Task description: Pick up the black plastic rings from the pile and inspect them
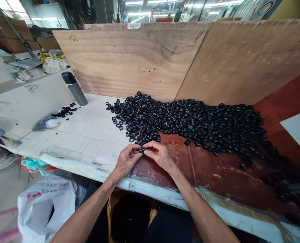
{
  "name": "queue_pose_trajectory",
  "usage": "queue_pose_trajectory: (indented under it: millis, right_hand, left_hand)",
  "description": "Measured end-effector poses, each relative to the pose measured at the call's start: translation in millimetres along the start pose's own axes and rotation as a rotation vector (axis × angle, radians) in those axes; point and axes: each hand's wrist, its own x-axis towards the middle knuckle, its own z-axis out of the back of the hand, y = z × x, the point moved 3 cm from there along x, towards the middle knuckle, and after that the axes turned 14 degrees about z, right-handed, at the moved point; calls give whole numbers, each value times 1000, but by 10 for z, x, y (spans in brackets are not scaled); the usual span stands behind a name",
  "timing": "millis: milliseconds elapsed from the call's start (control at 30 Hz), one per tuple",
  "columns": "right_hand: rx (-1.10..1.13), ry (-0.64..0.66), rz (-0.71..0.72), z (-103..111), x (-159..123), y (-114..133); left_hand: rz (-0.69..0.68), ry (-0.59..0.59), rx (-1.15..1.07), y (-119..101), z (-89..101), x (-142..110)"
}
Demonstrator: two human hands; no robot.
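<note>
Between the fingertips of both hands is a small black ring-shaped part (pixel 142 150), held just above the near part of the table. My left hand (pixel 127 158) pinches its left side, and my right hand (pixel 159 155) pinches its right side. Fingers cover much of the part, so I cannot tell whether it is one piece or two joined. Right behind the hands lies a large pile of black ring-shaped parts (pixel 170 116), stretching far to the right along the wooden board.
A tall wooden board (pixel 129 60) stands behind the pile. A grey thermos (pixel 75 89) is at the left back, near a small black heap (pixel 65 111) and a plastic bag (pixel 45 123). Below the table edge are an open sack (pixel 111 216) and a white woven bag (pixel 46 202).
</note>
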Motion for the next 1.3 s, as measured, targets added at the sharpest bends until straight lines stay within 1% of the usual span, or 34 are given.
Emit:
queue_pose_trajectory:
  millis: [133, 200, 267, 333, 400, 500, 567, 633, 733, 833, 900, 1033, 1100, 1167, 1233, 1300]
  right_hand:
    - [105, -15, -95, -48, -27, 4]
    - [147, -18, -113, -69, -40, -3]
    - [119, 2, -105, -77, -45, 3]
    - [40, 11, -72, -66, -39, 31]
    - [-43, 13, -9, -47, -23, 84]
    - [-110, 17, 78, -42, -1, 155]
    - [-101, 2, 75, -57, 0, 154]
    - [-42, -14, 37, -88, -11, 120]
    - [-1, -6, 22, -142, -29, 84]
    - [-126, 20, 49, -154, -32, 117]
    - [-206, 39, 65, -140, -27, 161]
    - [-229, 79, 122, -113, -21, 207]
    - [-253, 99, 139, -117, -25, 174]
    - [-316, 116, 146, -134, -31, 113]
    - [-380, 131, 135, -155, -38, 51]
    - [-409, 127, 103, -167, -45, 19]
  left_hand:
    - [-7, 21, 5, -1, -1, -18]
    - [-13, 12, 14, 9, 8, -18]
    - [-9, -7, 29, 21, 18, -17]
    - [-6, -17, 48, 25, 23, -17]
    - [-18, -14, 64, 21, 20, -19]
    - [-42, -21, 72, 18, 15, -19]
    - [-47, -21, 62, 30, 13, -14]
    - [-52, -5, 52, 47, 10, -10]
    - [-79, 6, 76, 57, 9, -9]
    - [-87, -18, 123, 42, 12, -14]
    - [-57, -14, 106, 33, 9, -14]
    - [21, 3, 5, 34, 4, -9]
    - [19, -3, 20, 34, 5, -11]
    - [-14, -10, 71, 30, 7, -16]
    - [-40, 2, 107, 27, 3, -20]
    - [-36, 27, 105, 28, -3, -20]
